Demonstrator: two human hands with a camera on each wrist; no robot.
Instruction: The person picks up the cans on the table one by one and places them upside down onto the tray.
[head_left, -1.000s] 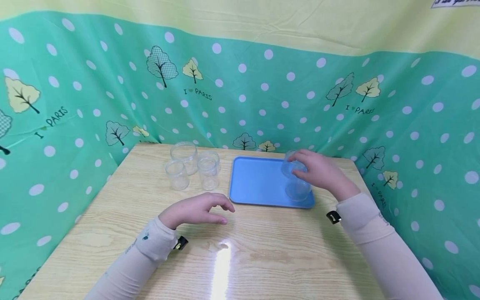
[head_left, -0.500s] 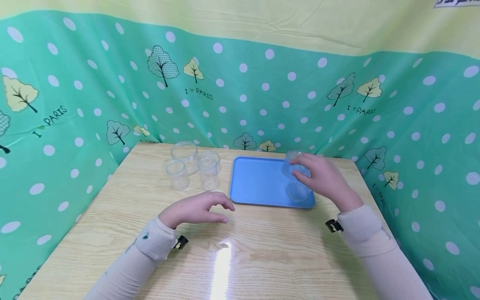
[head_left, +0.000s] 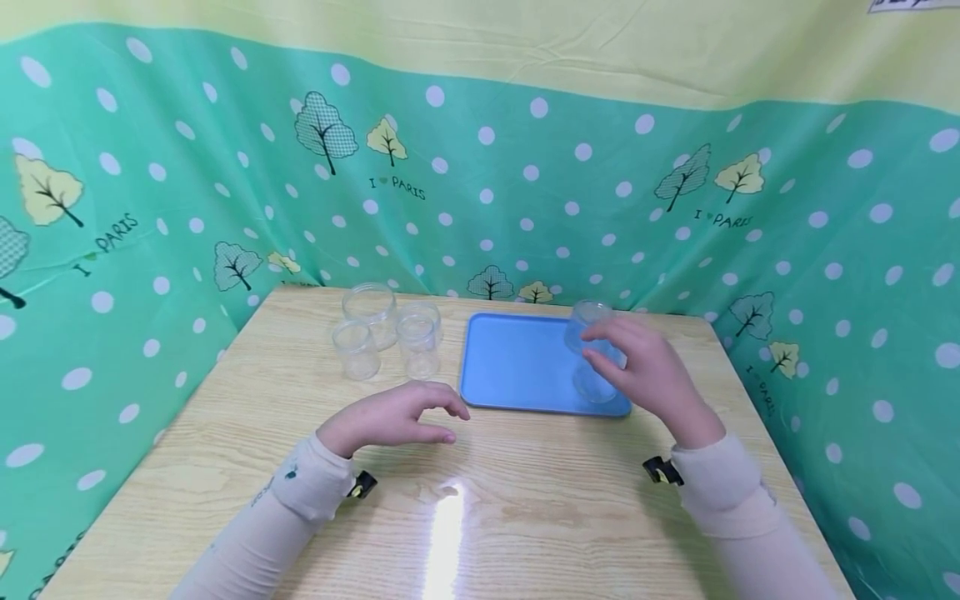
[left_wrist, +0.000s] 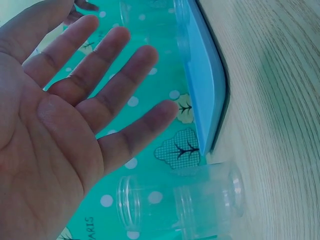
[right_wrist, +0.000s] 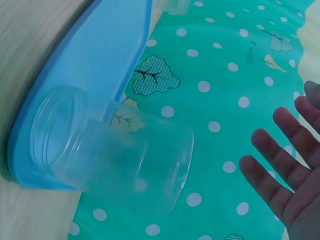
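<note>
My right hand (head_left: 651,379) hovers over the right end of a blue tray (head_left: 510,362), fingers spread and holding nothing. Below it a clear plastic jar (head_left: 596,387) stands on the tray, partly hidden by the hand. In the right wrist view this jar (right_wrist: 127,155) has its threaded mouth down on the tray, and a gap separates it from the fingers (right_wrist: 267,185). Another clear jar (head_left: 576,332) is behind it. Left of the tray's front corner, my left hand (head_left: 397,415) is held above the table, its fingers loosely extended and nothing in them.
Several clear jars stand grouped left of the tray: a wide one (head_left: 370,315) at the back, smaller ones (head_left: 357,354) in front. Their threaded mouths face up. A green dotted curtain (head_left: 480,183) encloses the back and sides of the wooden table (head_left: 525,500).
My right hand has drawn back slightly toward me and to the right, away from the back jar. My left hand and the jars stay where they were.
</note>
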